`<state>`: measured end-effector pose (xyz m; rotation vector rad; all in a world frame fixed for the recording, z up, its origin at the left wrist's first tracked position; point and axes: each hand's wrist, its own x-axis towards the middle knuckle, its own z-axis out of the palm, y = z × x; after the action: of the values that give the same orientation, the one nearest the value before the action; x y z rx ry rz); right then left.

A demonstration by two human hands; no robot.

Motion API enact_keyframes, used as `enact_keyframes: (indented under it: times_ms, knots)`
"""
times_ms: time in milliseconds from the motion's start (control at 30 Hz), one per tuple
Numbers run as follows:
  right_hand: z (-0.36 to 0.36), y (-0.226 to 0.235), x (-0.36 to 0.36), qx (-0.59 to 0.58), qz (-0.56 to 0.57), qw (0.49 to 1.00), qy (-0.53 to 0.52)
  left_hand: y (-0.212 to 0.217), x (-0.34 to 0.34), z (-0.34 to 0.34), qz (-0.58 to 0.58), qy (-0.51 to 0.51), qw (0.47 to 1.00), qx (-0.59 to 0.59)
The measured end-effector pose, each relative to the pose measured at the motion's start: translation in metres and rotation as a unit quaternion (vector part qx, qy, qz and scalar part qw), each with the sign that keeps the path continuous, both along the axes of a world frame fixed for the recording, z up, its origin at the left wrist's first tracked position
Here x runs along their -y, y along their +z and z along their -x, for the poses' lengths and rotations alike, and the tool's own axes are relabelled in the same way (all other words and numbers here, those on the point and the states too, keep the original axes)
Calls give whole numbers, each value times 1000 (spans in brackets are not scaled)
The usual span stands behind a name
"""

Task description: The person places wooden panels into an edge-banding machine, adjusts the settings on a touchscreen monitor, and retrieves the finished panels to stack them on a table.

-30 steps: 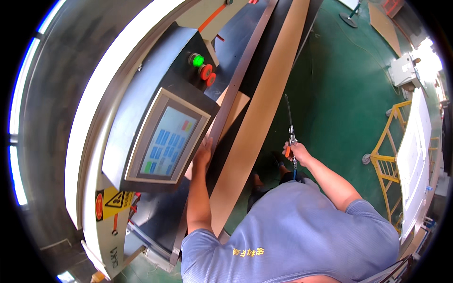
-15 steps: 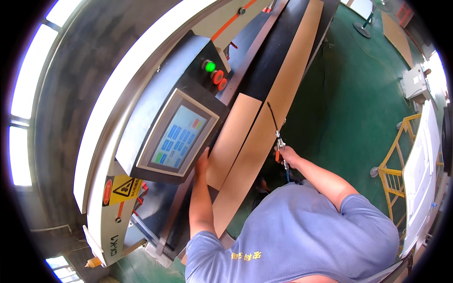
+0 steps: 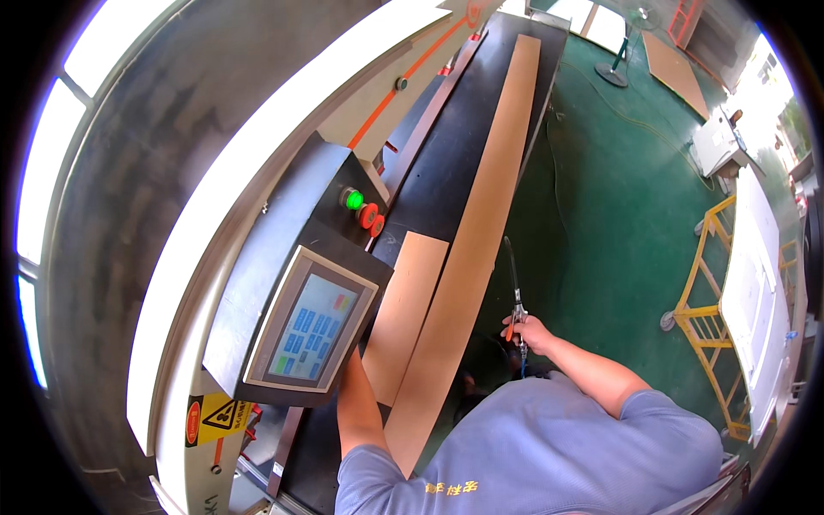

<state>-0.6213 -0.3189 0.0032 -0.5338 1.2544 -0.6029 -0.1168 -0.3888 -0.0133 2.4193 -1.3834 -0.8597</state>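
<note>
I have the right hand (image 3: 532, 333) wrapped round a metal air blow gun (image 3: 518, 314), its long, thin, slightly curved nozzle pointing forward from the grip. Left of that grip, two flat tan boards lie lengthwise on the black table (image 3: 442, 163): a long strip (image 3: 485, 215), then a short rectangle (image 3: 406, 313). The console (image 3: 296, 215) hides the left hand; I cannot tell its hold.

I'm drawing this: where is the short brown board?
In the head view, the short board lies near the middle, on the black table, just left of the long brown board.
</note>
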Motion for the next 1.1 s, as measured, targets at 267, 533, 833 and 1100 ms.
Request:
enact_keyframes:
  times_ms: [267, 533, 833, 1100]
  knots:
    - [16, 19, 1, 50, -12, 999, -6, 5, -17, 4, 23, 19, 1000, 0]
    - [18, 15, 6, 27, 24, 999, -8, -23, -54, 6, 128, 75, 989, -19]
    - [8, 18, 50, 18, 48, 995, 86, -5, -130, 49, 326, 112, 939, 20]
    - [-42, -14, 81, -60, 27, 997, 30, 33, -313, 46, 134, 248, 934, 218]
